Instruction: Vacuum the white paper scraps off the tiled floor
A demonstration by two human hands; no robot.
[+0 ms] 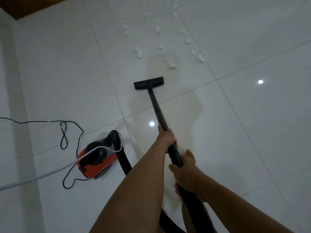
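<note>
The left forearm (143, 182) and the right forearm (235, 207) are running in from the bottom edge and are being cut off there. The left hand (165, 137) is gripping the black wand (156, 106) farther up the tube. The right hand (183, 175) is clamping round the thicker handle end nearer to us. Its fingers (177, 188) are curling under the tube and are mostly hidden by it. Just beyond that hand we are making out the toes of a bare foot (190, 155), its outline merging with the hand. The hose (125, 160) is passing behind the left forearm and dropping out of the bottom edge.

The floor head (148, 83) is resting flat on the tiled floor (235, 140). The white paper scraps (171, 62) are lying scattered beyond it. The nearest clump is sitting just ahead and to its right, not touching it, and the trail is running up to the top edge, where it is being cut off. Pale on pale tile, the farther scraps are proving hard to separate.

To the left, the red and black canister (86, 171) is sitting with a black cord (33, 121) looping beside it and a white cable (42, 176) crossing over it. Both are leaving by the left edge. A brown wooden surface (25, 5) is showing only as a corner at top left. Any lettering on the canister is too small and dark for us to read.
</note>
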